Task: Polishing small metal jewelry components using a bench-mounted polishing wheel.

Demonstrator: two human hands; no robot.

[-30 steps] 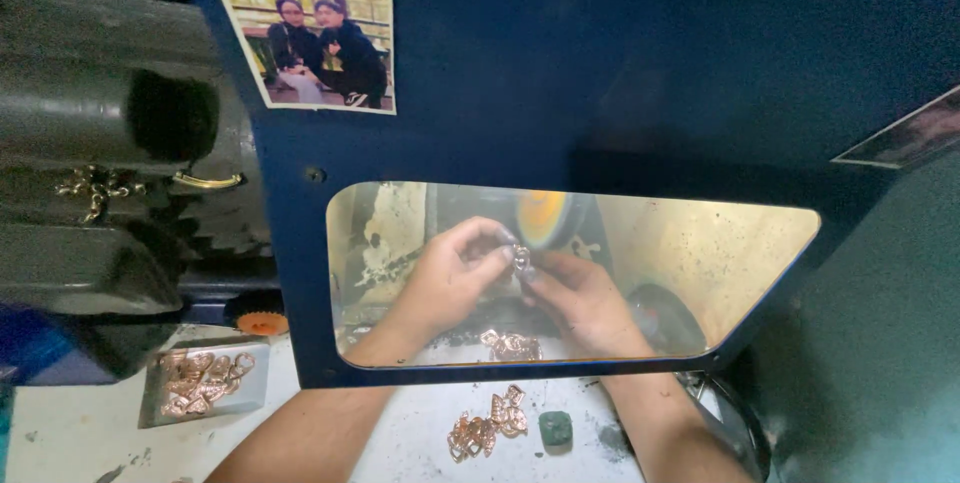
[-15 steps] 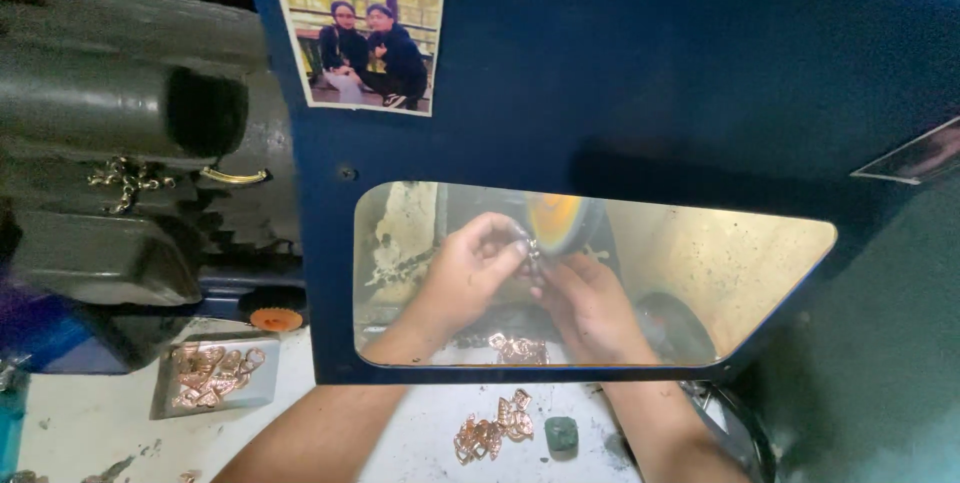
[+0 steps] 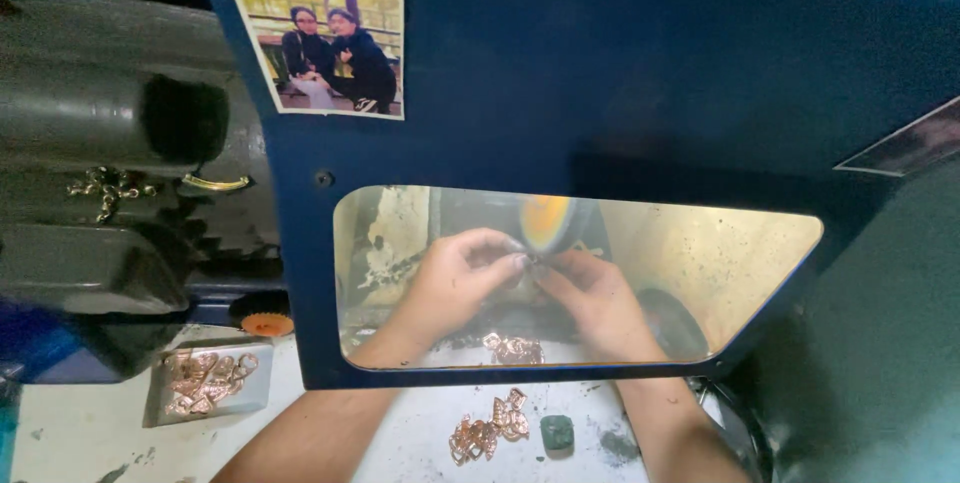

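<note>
Both hands pinch 1 small copper piece at the spinning wheel: left hand, right hand. 2 copper piles wait: bench front edge, tray at left edge. Likely mid-batch.

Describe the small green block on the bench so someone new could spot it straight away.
Start at the big blue guard panel with its clear window. Below the window's lower edge, on the white bench between the person's forearms, lies a heap of coppery metal pieces. The green block sits just right of it: dark, squarish, the only non-coppery piece there.
</note>
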